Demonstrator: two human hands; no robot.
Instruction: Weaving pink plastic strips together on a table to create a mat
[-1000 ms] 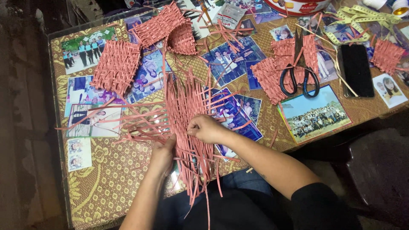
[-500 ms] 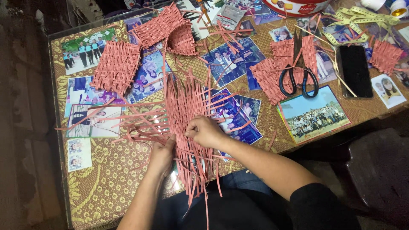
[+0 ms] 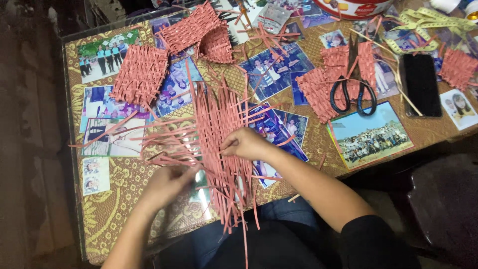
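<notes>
Pink paper strips (image 3: 219, 144), half-woven at the table's near middle, could slip loose, since the right hand (image 3: 246, 143) pinches only one strip and the left hand (image 3: 167, 183) curls closed on others.

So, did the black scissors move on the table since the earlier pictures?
No. The scissors lie on the same pink woven piece, beside the black phone.

strips (image 3: 219, 129): matt pink paper | photos (image 3: 371, 134): glossy prints | tabletop (image 3: 74, 99): clear glass over patterned cloth
</notes>
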